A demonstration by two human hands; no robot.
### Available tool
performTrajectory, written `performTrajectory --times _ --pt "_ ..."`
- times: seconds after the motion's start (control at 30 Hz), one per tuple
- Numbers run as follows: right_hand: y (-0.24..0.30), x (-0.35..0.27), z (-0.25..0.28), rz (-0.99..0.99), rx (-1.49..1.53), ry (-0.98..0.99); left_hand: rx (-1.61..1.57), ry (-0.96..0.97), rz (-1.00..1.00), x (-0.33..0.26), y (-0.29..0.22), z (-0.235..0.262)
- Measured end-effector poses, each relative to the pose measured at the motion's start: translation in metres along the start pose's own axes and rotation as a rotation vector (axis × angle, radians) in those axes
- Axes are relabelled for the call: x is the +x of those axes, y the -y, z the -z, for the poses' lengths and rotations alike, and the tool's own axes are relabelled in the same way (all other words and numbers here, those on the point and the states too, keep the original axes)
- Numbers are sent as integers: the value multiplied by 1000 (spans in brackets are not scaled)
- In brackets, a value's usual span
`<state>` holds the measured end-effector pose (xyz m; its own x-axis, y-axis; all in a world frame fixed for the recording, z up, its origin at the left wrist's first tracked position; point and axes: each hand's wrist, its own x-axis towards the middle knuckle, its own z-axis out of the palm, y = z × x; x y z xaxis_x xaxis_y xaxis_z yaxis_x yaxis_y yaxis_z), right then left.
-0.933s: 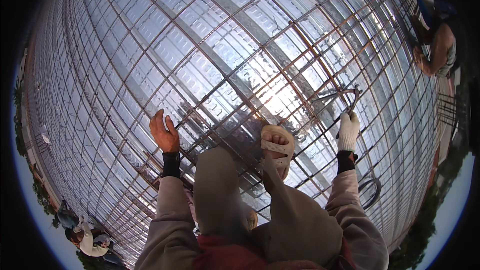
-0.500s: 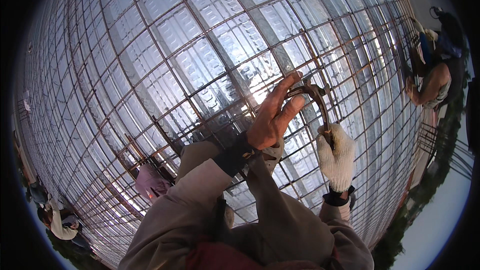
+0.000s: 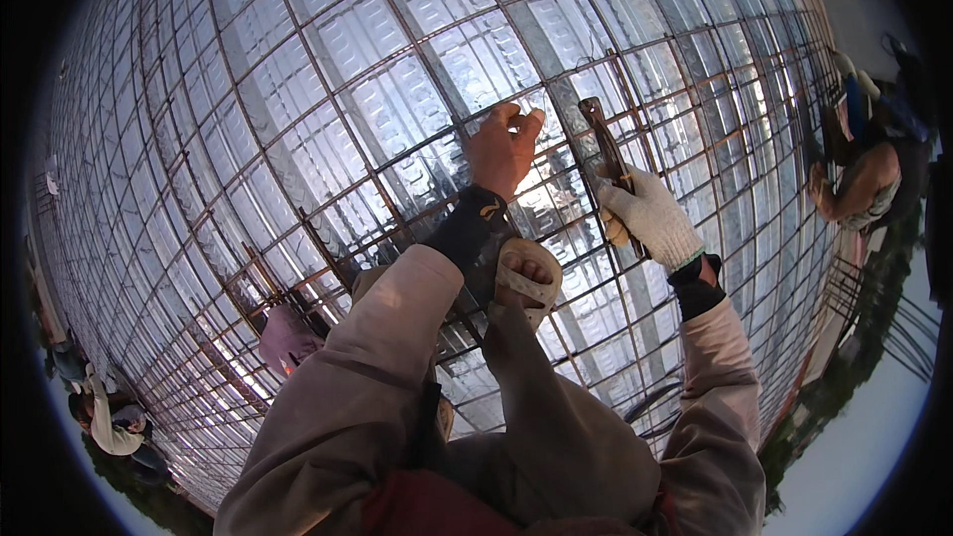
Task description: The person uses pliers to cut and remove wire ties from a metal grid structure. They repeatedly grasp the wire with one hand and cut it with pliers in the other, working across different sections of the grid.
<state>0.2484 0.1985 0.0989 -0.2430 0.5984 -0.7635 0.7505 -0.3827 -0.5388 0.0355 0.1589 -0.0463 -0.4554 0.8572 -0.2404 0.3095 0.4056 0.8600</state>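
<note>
My left hand [image 3: 504,154], bare with a dark cuff at the wrist, is closed at a crossing of the rebar mesh [image 3: 407,152]. Its fingertips are bent toward the thumb; whatever lies between them is too small to make out. To its right, my right hand [image 3: 650,218] wears a whitish knit glove. That hand is closed round the handles of dark metal pincers [image 3: 607,144], whose head points up and away over the mesh, apart from my left hand. Shiny corrugated metal decking [image 3: 372,89] lies beneath the bars.
My sandalled foot [image 3: 526,276] rests on the mesh below my left hand. A pinkish cloth-like thing [image 3: 288,339] is at lower left. One person [image 3: 864,179] crouches at the right edge, another [image 3: 111,427] at the far lower left. Bar ends [image 3: 884,303] jut out at right.
My left hand has come off the pincers and moved up and left to the mesh. My right hand has risen, and the pincers' spread handles are now close together.
</note>
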Motion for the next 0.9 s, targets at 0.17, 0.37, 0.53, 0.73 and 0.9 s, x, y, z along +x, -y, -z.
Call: performTrajectory --times 0.17,0.37,0.53,0.73,0.9 --pt "8 47 47 335 -916 -212 -659 250 384 18 -1 -28" --pt "100 54 63 520 -1740 -497 -615 128 312 41 8 -8" --pt "129 75 51 498 -1801 -501 -396 97 168 39 12 -7" --pt "132 101 40 701 -1954 -533 -334 84 143 35 -2 -4" --pt "135 113 19 531 -2002 -356 -286 85 67 38 -6 -1"
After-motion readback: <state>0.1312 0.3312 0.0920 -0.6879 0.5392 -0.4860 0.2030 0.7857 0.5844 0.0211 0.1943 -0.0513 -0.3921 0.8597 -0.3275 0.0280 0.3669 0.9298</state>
